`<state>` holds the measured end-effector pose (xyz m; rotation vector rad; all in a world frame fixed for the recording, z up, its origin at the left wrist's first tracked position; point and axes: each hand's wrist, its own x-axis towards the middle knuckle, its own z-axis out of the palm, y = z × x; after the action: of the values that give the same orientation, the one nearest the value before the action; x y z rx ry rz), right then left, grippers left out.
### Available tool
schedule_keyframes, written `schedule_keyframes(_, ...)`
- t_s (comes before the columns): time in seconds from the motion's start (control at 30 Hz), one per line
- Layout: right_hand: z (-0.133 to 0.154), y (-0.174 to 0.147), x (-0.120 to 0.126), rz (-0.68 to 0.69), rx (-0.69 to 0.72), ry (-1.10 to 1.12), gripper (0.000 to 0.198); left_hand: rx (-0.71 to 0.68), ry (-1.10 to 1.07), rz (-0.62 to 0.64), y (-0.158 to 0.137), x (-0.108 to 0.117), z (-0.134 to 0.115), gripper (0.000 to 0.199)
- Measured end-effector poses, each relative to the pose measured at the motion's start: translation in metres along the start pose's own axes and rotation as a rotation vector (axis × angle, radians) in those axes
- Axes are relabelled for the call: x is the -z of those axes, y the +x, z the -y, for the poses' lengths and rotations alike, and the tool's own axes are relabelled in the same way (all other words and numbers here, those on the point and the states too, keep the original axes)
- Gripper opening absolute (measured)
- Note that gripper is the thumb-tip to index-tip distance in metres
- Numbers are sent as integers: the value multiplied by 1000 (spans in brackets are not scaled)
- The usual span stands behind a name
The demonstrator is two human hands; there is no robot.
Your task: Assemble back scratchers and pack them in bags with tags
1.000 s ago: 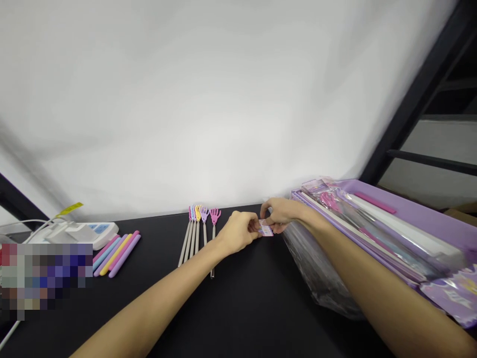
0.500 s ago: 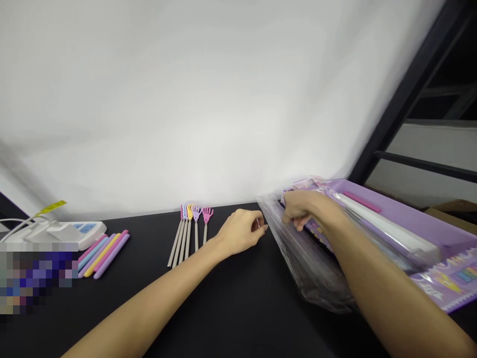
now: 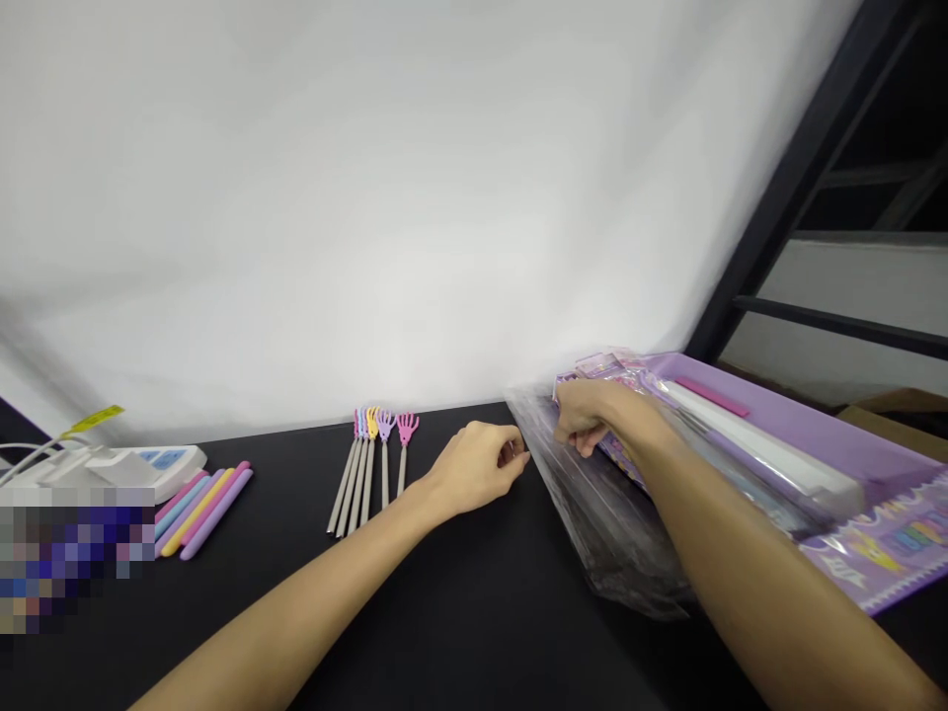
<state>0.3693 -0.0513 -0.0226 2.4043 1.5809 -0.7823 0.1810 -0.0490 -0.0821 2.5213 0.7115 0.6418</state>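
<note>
My left hand [image 3: 480, 468] hovers over or rests on the black table, its fingers loosely curled and thumb apart, with nothing visible in them. Its fingertips are close to the left edge of a stack of clear plastic bags [image 3: 585, 523]. My right hand [image 3: 585, 410] is at the upper part of that stack, fingers bent down and closed on a clear bag; the fingertips are partly hidden. To the left of my left hand lie several grey sticks with small coloured hand-shaped ends [image 3: 362, 474], side by side, some partly covered by my forearm.
Several pastel tubes [image 3: 211, 509] lie at left by a white power strip [image 3: 178, 469]. A lilac tray [image 3: 785, 425] at right holds a white long case [image 3: 770, 449], a pink stick [image 3: 711, 397] and printed purple packaging [image 3: 881, 543]. A white wall [image 3: 415, 247] stands behind.
The view has shifted slightly, moving most things a little left. Both hands keep nearly the same positions, with my right hand still at the clear bags.
</note>
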Motion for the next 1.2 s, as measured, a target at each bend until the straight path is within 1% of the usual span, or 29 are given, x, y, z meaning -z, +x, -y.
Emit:
schedule_keyframes(0.13, -1, 2, 0, -9, 10, 0, 19, 7, -11, 0, -1, 0, 0, 16)
schedule_keyframes(0.33, 4, -13, 7, -60, 77, 3, 23, 29, -28, 11, -5, 3, 1, 17)
schedule_keyframes(0.43, 7, -18, 6, -36, 116, 26, 25, 42, -35, 7, -10, 10, 5, 18)
schedule_keyframes(0.5, 7, -17, 5, -10, 126, 39, 25, 70, -47, 1, -15, 20, 8, 19)
schedule_keyframes(0.6, 7, -17, 6, -11, 151, 31, 23, 143, -62, -12, -25, 44, 16, 20)
schedule_keyframes(0.67, 11, -21, 8, -51, 219, 45, 16, 192, -45, -29, -35, 65, 21, 22)
schedule_keyframes(0.73, 22, -29, 8, -119, 319, 66, 10, 235, 3, -49, -47, 88, 27, 24)
schedule_keyframes(0.8, 39, -40, 5, -156, 416, 94, 12, 284, 67, -43, -60, 110, 33, 28)
schedule_keyframes(0.83, 50, -45, 2, -142, 460, 113, 13, 311, 99, -27, -66, 120, 36, 29)
schedule_keyframes(0.9, 75, -51, -6, -74, 529, 146, 15, 362, 156, 28, -80, 138, 43, 29)
schedule_keyframes(0.97, 100, -50, -17, -14, 573, 149, 16, 411, 200, 85, -92, 154, 50, 29)
schedule_keyframes(1.03, 123, -44, -29, 2, 590, 124, 15, 477, 239, 140, -102, 169, 56, 26)
schedule_keyframes(1.1, 142, -35, -41, -3, 571, 90, 14, 559, 297, 171, -112, 184, 62, 23)
schedule_keyframes(1.2, 159, -23, -55, -16, 527, 19, 14, 675, 433, 191, -126, 204, 68, 21)
